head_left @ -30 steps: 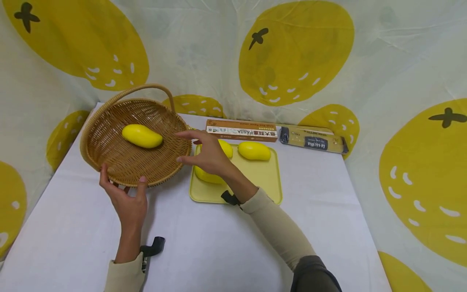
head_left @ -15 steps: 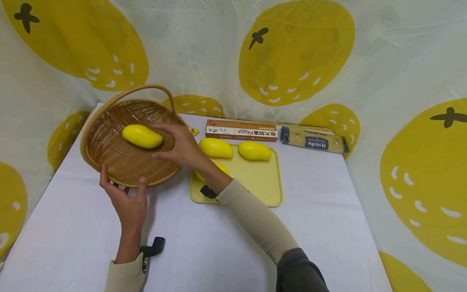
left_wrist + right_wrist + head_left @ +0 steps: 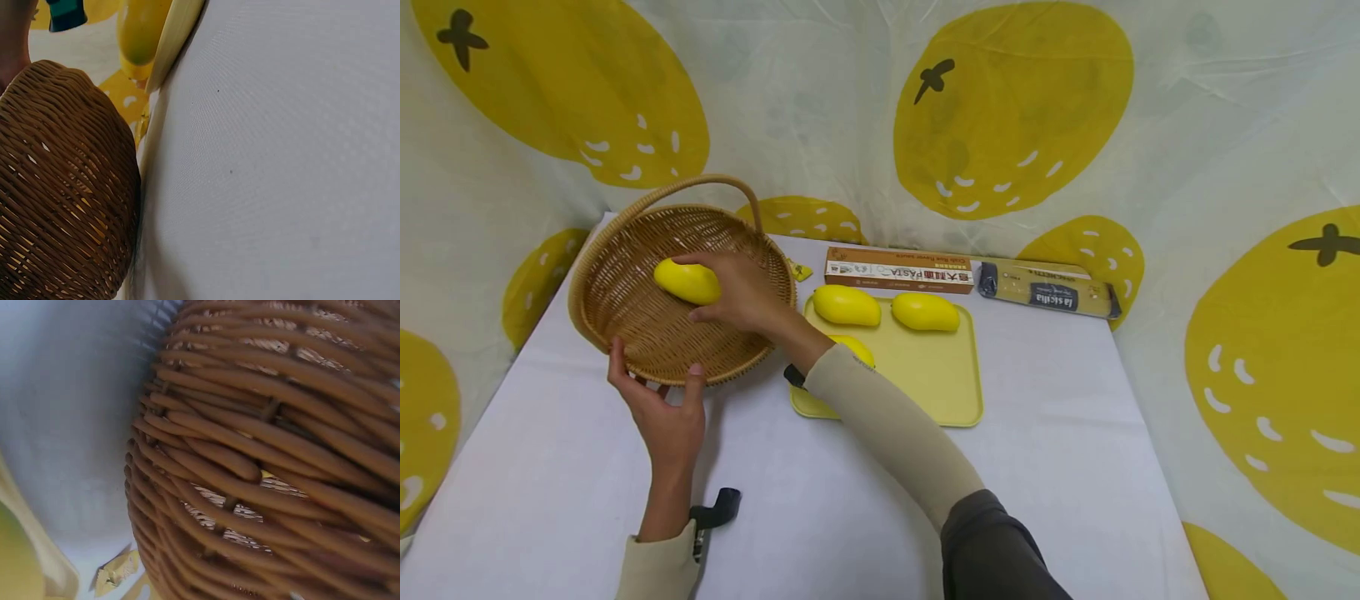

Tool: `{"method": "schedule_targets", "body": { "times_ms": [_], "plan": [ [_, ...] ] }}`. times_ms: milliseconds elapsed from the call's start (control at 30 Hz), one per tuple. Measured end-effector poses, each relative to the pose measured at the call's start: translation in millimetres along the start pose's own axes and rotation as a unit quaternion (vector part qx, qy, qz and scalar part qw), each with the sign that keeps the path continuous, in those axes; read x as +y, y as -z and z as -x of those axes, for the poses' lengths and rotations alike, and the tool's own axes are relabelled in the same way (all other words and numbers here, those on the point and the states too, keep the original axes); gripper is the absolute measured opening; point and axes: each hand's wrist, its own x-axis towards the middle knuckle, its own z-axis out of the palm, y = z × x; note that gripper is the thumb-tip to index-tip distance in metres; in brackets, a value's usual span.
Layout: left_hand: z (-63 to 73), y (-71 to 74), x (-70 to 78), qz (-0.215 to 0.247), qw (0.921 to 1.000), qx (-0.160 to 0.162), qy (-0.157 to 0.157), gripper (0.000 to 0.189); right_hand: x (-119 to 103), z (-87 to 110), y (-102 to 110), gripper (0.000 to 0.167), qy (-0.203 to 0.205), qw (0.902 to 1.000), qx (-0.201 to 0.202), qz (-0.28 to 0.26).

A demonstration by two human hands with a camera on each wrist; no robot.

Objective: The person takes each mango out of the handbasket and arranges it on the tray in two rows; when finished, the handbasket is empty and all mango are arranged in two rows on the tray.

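Note:
A wicker basket (image 3: pixel 655 350) with an arched handle stands at the left of the table, its mouth facing up toward me. My left hand (image 3: pixel 662 417) grips its near rim, thumb over the edge and other fingers against the outer side. One yellow mango (image 3: pixel 685 282) lies inside. Reaching in from the right, my right hand (image 3: pixel 737 292) has its fingers over the mango's upper edge and its thumb along the lower edge, covering the right end. In the left wrist view, the woven side of the basket (image 3: pixel 62 187) fills the left; weave (image 3: pixel 269 444) also dominates the right wrist view.
Right of the basket, a pale yellow tray (image 3: pixel 925 383) bears three more mangoes (image 3: pixel 847 306), one partly behind my right sleeve. Behind it lie a pasta box (image 3: pixel 898 270) and a spaghetti packet (image 3: pixel 1048 292). A small yellow wrapper (image 3: pixel 800 270) sits by the basket.
My right hand has moved left from above the tray into the basket and closed around the mango's right end. My left hand and the basket have stayed in place.

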Motion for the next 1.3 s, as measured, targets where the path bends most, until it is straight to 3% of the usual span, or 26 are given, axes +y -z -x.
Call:
{"method": "schedule_targets", "body": {
  "times_ms": [133,333,433,767,1000,1300],
  "plan": [
    [0.8,-0.5,4.4,0.000,1.0000,0.006,0.006,0.097,-0.1,-13.1,-4.9,0.083,0.010,0.9990,-0.025,0.035],
    [6.8,-1.8,28.6,0.005,0.9999,0.004,0.012,0.092,0.5,-24.7,-11.9,0.085,0.011,0.9973,-0.048,0.054],
    [9.2,-1.5,33.7,0.004,0.9999,0.004,0.014,0.092,1.0,-27.3,-16.2,0.085,0.012,0.9959,-0.057,0.068],
    [1.8,0.2,-1.4,0.001,1.0000,0.008,0.003,0.096,1.4,-29.7,-24.6,0.074,0.010,0.9918,-0.071,0.106],
    [1.9,1.0,0.7,-0.005,1.0000,0.001,-0.009,0.095,1.4,-21.6,-26.6,0.066,-0.052,0.9863,-0.134,0.082],
    [2.0,0.6,0.0,0.006,1.0000,0.003,-0.003,0.096,-0.6,-6.6,-20.9,0.066,-0.033,0.9839,-0.165,0.061]
  ]
}}
